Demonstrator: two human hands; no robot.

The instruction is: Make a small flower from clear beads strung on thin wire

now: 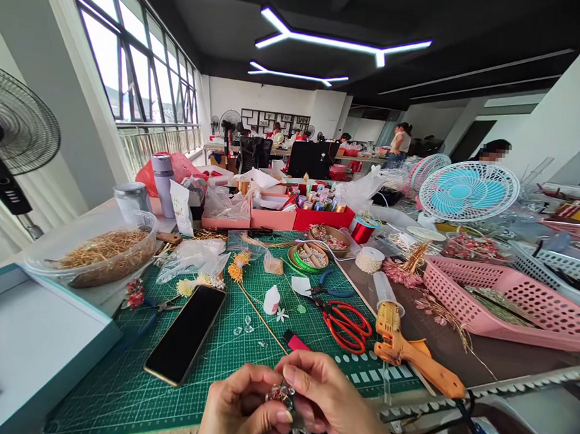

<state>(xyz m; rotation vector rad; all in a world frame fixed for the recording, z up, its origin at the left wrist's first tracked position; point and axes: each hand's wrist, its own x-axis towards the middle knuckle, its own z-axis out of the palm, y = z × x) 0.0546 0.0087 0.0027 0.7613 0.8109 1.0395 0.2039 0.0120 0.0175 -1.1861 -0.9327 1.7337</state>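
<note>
At the near edge of the green cutting mat (127, 390), my left hand (244, 404) and my right hand (323, 396) meet around a small beaded ornament (279, 393). It shows clear, shiny beads and reddish bits; fingers cover much of it. Both hands are closed, thumbs and fingertips pinching it. Just beyond them lie a pink-and-black item (296, 340), a thin stem with yellow buds (239, 266), a few clear crystal pieces (248, 326), a small white bottle (272, 300) and a white flower piece (282, 315). Red-handled scissors (347, 325) rest to the right.
A black phone (187, 335) and an open blue box (30, 358) are on the left. An orange glue gun (409, 349) stands at right, near a pink basket (511, 289) and a small white fan (468, 192). Pliers (332, 288) lie beyond the scissors. People work farther back.
</note>
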